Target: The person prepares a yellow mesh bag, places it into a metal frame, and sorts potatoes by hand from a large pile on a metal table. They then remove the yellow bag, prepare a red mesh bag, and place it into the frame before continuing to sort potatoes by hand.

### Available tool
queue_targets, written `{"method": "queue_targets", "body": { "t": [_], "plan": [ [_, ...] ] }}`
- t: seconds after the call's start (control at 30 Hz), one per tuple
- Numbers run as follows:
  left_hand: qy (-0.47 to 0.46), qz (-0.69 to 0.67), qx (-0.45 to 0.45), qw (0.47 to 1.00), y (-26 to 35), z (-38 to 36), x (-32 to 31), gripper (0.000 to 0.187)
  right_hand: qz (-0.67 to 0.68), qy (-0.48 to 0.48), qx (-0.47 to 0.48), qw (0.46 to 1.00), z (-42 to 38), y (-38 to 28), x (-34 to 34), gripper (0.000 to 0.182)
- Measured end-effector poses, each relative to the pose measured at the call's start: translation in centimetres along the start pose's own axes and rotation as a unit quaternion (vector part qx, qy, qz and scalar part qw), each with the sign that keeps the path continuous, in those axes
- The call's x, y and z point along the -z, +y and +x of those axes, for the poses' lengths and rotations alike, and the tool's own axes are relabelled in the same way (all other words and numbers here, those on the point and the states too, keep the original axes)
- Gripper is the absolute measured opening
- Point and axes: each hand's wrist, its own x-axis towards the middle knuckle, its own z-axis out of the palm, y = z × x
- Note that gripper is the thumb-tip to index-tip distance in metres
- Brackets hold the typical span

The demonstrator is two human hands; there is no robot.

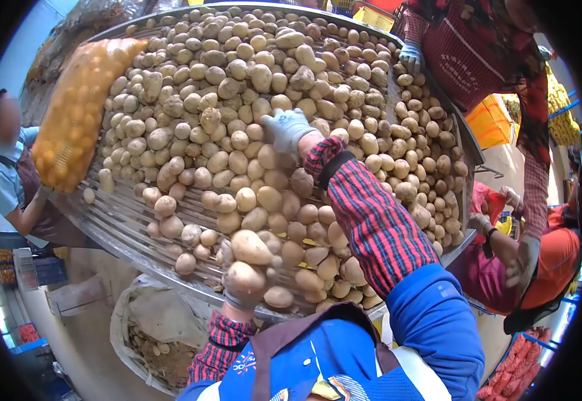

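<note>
Potatoes point(224, 160) lie heaped over a slatted metal table point(120, 220). My left hand point(245, 284), in a grey glove near the table's front edge, has its fingers around potatoes point(251, 247); two large ones show above it, and blur softens the fingertips. Farther in, near the middle of the heap, my right hand point(289, 130) reaches over the potatoes in a light grey-blue glove. Its back faces up and its fingertips rest among the potatoes, partly hidden, so what it grips, if anything, does not show.
An orange net sack point(87, 110) of potatoes leans on the table's left, beside a person point(12, 167). A gloved hand point(411, 57) of another person touches the far right edge. More people point(524, 260) are at the right. A white sack point(134, 321) stands below the front edge.
</note>
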Motion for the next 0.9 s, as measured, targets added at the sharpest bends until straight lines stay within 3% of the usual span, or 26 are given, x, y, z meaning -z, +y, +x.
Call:
{"method": "queue_targets", "body": {
  "t": [0.03,0.1,0.17,0.2,0.27,0.3,0.33,0.37,0.4,0.43,0.47,0.5,0.53,0.57,0.6,0.63,0.7,0.73,0.77,0.8,0.83,0.87,0.9],
  "plan": [
    [-0.043,-0.026,-0.009,0.999,0.5,1.5,-0.4,0.085,-0.007,-0.066,-0.013,0.998,0.3,0.3,0.8,0.052],
    [-0.073,-0.029,-0.01,0.997,2.5,3.8,-0.8,0.082,0.006,-0.07,-0.009,0.997,0.5,1.3,0.0,0.059],
    [0.001,-0.042,-0.102,0.994,4.2,6.4,-1.5,0.071,0.059,-0.015,0.009,0.998,-0.5,1.6,0.4,0.06],
    [-0.025,0.069,-0.137,0.988,4.7,7.9,-1.5,0.072,0.091,0.059,0.01,0.994,-1.5,1.5,0.4,0.059],
    [-0.136,0.109,-0.112,0.978,4.6,10.1,-3.4,0.072,0.3,0.062,0.002,0.952,-3.2,0.9,2.0,0.062],
    [-0.191,0.164,-0.1,0.963,4.2,10.8,-5.1,0.068,0.416,0.03,0.054,0.907,-4.3,0.0,2.9,0.06],
    [-0.193,0.163,-0.095,0.963,5.1,11.3,-3.3,0.068,0.391,-0.03,0.085,0.916,-5.2,-1.4,4.9,0.058],
    [-0.108,0.205,-0.157,0.96,6.1,11.3,0.3,0.074,0.365,-0.092,0.114,0.919,-5.6,-2.2,6.2,0.057],
    [-0.019,0.245,-0.218,0.945,6.5,10.8,2.4,0.081,0.344,-0.001,0.143,0.928,-3.8,-1.3,4.9,0.055],
    [-0.02,0.245,-0.215,0.945,6.2,10.3,2.5,0.081,0.318,0.091,0.174,0.928,-1.1,0.0,3.2,0.054],
    [0.014,0.394,-0.235,0.888,5.8,9.8,1.9,0.072,0.254,0.184,0.103,0.944,1.6,1.3,2.7,0.051],
    [0.045,0.535,-0.248,0.806,5.3,9.2,0.8,0.064,0.086,0.304,0.066,0.947,3.7,2.1,3.1,0.049],
    [0.073,0.663,-0.249,0.702,4.8,8.3,-0.6,0.057,0.048,0.297,0.0,0.954,5.8,3.0,3.5,0.051],
    [0.087,0.775,-0.235,0.581,4.3,7.7,-1.9,0.051,0.105,0.2,-0.094,0.97,8.1,4.4,1.5,0.049],
    [0.076,0.867,-0.211,0.446,3.7,7.7,-2.9,0.046,0.061,0.199,-0.192,0.959,7.1,3.0,2.1,0.046],
    [0.047,0.933,-0.186,0.303,2.9,7.7,-3.2,0.044,0.076,0.077,-0.193,0.975,6.4,2.9,3.7,0.043],
    [0.057,0.877,-0.179,0.442,2.0,6.5,-1.7,0.042,0.069,0.173,-0.161,0.969,3.9,2.9,1.4,0.053],
    [0.03,0.874,-0.175,0.452,1.8,5.7,-1.0,0.049,0.183,0.181,-0.186,0.948,2.3,3.3,1.1,0.058],
    [0.16,0.599,-0.128,0.774,-0.1,5.1,-2.1,0.051,0.305,0.191,-0.2,0.911,0.0,3.6,1.1,0.063],
    [0.151,0.608,-0.102,0.773,-1.0,4.9,-2.5,0.051,0.389,0.194,-0.196,0.879,-3.6,3.3,2.0,0.067],
    [0.094,0.768,-0.142,0.618,-1.8,5.0,-2.8,0.05,0.47,0.198,-0.181,0.841,-7.4,3.2,2.8,0.07],
    [0.02,0.882,-0.19,0.431,-2.1,4.5,-2.7,0.049,0.491,0.151,-0.207,0.833,-11.6,2.0,4.4,0.07],
    [-0.049,0.947,-0.227,0.222,-2.6,4.4,-2.4,0.049,0.533,0.18,-0.201,0.802,-16.5,1.0,5.2,0.064]
  ]
}}
